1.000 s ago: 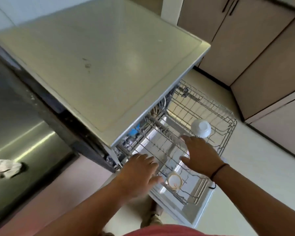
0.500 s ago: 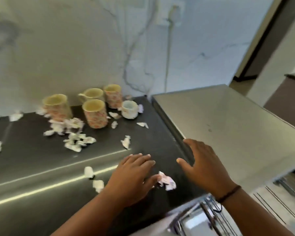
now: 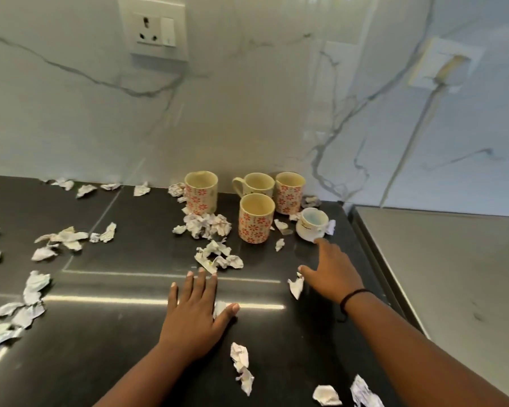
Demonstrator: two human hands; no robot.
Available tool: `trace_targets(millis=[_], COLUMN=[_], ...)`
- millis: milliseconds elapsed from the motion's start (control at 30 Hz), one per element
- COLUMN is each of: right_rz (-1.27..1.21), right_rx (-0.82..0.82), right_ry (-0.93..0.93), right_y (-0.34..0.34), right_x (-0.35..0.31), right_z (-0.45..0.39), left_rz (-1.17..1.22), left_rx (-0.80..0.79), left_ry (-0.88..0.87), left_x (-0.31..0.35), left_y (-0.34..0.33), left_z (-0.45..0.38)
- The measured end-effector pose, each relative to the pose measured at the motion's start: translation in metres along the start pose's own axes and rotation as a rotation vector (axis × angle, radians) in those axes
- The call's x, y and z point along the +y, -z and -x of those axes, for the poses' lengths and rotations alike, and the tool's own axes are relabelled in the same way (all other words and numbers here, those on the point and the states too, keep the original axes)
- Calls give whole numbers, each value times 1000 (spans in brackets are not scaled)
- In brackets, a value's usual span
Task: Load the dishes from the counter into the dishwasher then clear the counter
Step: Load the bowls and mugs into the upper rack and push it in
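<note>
Several floral mugs stand upright at the back of the dark counter (image 3: 130, 333): one on the left (image 3: 201, 192), a plain cream one (image 3: 254, 185), one at the back right (image 3: 289, 192) and one in front (image 3: 256, 217). A small white cup (image 3: 310, 228) sits to their right. My right hand (image 3: 331, 273) stretches out open, its fingertips just short of the white cup. My left hand (image 3: 196, 314) lies flat on the counter with fingers spread, beside a paper scrap.
Crumpled paper scraps (image 3: 210, 226) litter the counter, thickest around the mugs and along the left side. The dishwasher's steel top (image 3: 453, 274) adjoins the counter at the right. A marble wall with a power socket (image 3: 153, 30) rises behind.
The view swung up from the open dishwasher rack to the counter. Both hands moved over the counter; the right one has reached forward toward the white cup.
</note>
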State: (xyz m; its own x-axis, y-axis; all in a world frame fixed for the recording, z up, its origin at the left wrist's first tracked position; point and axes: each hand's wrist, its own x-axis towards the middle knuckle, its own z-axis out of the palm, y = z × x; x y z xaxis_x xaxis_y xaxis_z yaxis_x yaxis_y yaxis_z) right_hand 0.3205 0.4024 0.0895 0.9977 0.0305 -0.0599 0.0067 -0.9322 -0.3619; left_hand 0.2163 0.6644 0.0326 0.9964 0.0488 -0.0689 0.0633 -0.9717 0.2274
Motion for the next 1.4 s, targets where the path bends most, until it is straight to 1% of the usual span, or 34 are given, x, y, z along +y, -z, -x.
trace_targets(millis=[67, 200, 367, 533, 700, 867, 967, 1033, 1100, 1167, 1300, 1367, 1400], right_rz=[-106, -325, -496, -512, -643, -1032, -1047, -1064, -1124, -1217, -1499, -1697, -1788], right_rx=[43, 196, 227, 241, 244, 95, 147, 165, 187, 227, 313, 350, 397], right_ry=[-51, -116, -194, -210, -161, -171, -113, -97, -106, -148, -204, -269, -303], right_y=[-3, -12, -21, -19, -12, 10, 29, 40, 49, 58, 80, 88, 91], right_x=[2, 5, 7, 5, 8, 14, 18, 25, 41, 61, 103, 129, 146], right_z=[-25, -67, -101, -111, -88, -27, 28, 63, 98, 134, 208, 246, 267], left_rz=[-23, -35, -40, -74, -57, -63, 7, 86, 126, 149, 108, 85, 66], left_rx=[-1, 10, 10, -20, -17, -40, -14, 22, 27, 7, -98, -149, -172], left_ry=[5, 7, 9, 10, 7, 13, 11, -56, -199, -379, -705, -836, -913], left_x=[1, 1, 0, -1, -3, -3, 12, 37, 76, 121, 206, 241, 261], left_y=[0, -1, -3, -3, -3, -3, 4, 12, 18, 19, 1, -14, -22], left_z=[-1, -3, -4, -6, -6, -6, -7, -7, -4, 4, 35, 54, 65])
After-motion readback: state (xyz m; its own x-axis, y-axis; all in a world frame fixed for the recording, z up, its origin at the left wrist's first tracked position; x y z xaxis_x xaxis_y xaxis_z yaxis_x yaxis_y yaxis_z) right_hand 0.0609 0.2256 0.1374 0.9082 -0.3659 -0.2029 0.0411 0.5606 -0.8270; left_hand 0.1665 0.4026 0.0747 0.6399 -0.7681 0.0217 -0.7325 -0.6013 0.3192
